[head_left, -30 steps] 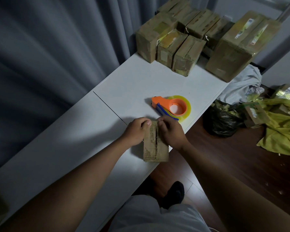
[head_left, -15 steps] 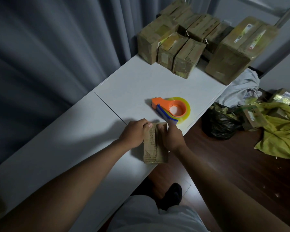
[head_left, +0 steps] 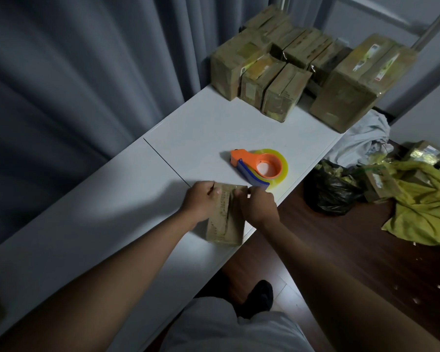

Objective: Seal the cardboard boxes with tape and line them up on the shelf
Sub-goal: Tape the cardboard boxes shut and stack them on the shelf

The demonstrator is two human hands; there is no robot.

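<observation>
Both hands rested on a small cardboard box (head_left: 225,219) that lay at the near edge of the white tabletop (head_left: 112,204), just where the table's two panels meet. Left hand (head_left: 201,201) lay over the box's left upper part with its fingers curled down onto the top face, pressing the flap. Right hand (head_left: 258,205) sat on the box's right upper part, its fingers bent and its fingertips pinched at the far edge of the box top; whether it gripped a strip of tape or only the cardboard could not be told. The box's top showed a seam running along its length between the two hands, and its near end stuck out toward the table's near edge.

Just beyond the box, close to the right hand but not clearly touching it, lay a tape dispenser (head_left: 259,166) with an orange body, a blue blade guard and a yellowish roll of tape, flat on the tabletop near the right edge.

At the far end of the tabletop stood a cluster of taped cardboard boxes (head_left: 272,80), packed side by side, with a bigger box (head_left: 358,80) at the far right corner, hanging slightly past the edge.

Grey curtains (head_left: 74,72) hung along the table's left side. On the dark wooden floor (head_left: 341,250) to the right lay a black bag (head_left: 333,189), a yellow cloth (head_left: 424,212) and a pale cloth (head_left: 363,141).
</observation>
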